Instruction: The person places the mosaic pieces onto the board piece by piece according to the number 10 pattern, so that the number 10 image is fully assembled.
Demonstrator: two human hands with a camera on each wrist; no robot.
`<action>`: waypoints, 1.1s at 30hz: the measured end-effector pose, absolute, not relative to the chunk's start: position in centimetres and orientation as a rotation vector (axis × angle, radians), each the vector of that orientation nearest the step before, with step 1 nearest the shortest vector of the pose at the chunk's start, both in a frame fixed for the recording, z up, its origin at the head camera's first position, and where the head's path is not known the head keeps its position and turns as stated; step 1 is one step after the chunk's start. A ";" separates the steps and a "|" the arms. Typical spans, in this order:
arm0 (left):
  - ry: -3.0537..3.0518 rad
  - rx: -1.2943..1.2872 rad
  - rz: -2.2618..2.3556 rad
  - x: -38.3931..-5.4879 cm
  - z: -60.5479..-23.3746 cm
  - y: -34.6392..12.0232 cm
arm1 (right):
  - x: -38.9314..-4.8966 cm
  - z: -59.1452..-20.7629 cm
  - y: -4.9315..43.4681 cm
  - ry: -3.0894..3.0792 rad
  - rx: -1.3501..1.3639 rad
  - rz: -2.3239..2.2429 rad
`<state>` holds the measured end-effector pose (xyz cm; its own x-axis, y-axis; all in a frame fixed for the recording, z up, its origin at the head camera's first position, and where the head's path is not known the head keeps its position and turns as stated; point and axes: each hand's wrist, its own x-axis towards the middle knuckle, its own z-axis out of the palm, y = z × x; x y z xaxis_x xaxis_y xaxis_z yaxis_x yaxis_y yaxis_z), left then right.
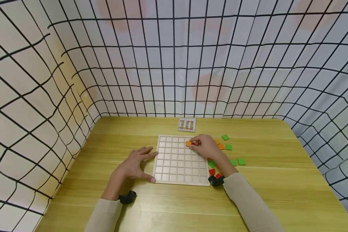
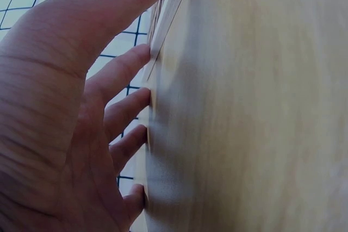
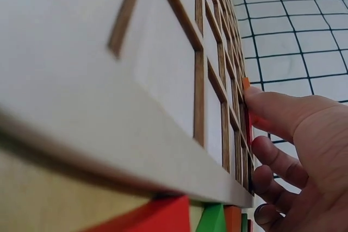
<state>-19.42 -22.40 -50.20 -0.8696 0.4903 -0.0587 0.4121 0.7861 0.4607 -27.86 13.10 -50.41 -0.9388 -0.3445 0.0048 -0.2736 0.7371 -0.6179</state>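
Observation:
A pale wooden board (image 1: pixel 173 163) with a grid of square cells lies on the table. My left hand (image 1: pixel 134 164) is spread at its left side; the thumb touches the lower left corner, and a fingertip meets the edge higher up. In the left wrist view the fingers (image 2: pixel 128 112) are apart and hold nothing. Over the upper right cells, my right hand (image 1: pixel 207 146) pinches an orange tile (image 1: pixel 188 143) between thumb and fingers. Something red (image 3: pixel 249 129) shows under that thumb in the right wrist view; part of it is hidden by the hand.
Green tiles (image 1: pixel 241 161), orange tiles (image 1: pixel 221 146) and red pieces (image 1: pixel 212 172) lie loose right of the board, some partly behind the right arm. A small card (image 1: pixel 187 124) with a coloured grid pattern lies beyond the board. Black-lined white curtains (image 1: pixel 179 58) stand behind the table (image 1: pixel 174 206).

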 end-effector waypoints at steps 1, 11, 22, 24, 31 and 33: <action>2.801 0.713 0.662 -19.4 -50.2 -22.4 | -27.9 -50.4 13.1 2.825 -0.505 -0.966; 2.795 0.713 0.664 -19.6 -50.1 -22.3 | -27.8 -50.3 13.0 2.846 -0.548 -0.896; 2.791 0.714 0.672 -19.5 -50.1 -22.3 | -27.8 -50.5 13.3 2.833 -0.562 -0.912; 2.789 0.716 0.673 -19.5 -50.1 -22.2 | -27.7 -50.5 13.6 2.830 -0.565 -0.933; 2.786 0.716 0.665 -19.5 -50.2 -22.3 | -27.4 -50.4 15.3 2.833 -0.537 -1.014; 2.791 0.716 0.665 -19.5 -50.2 -22.4 | -27.3 -50.3 16.0 2.844 -0.516 -1.016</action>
<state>-19.48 -22.38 -50.19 -0.8666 0.4947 -0.0652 0.4122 0.7834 0.4652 -27.30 15.98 -50.33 -0.9403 -0.3381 0.0394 -0.2865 0.7237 -0.6279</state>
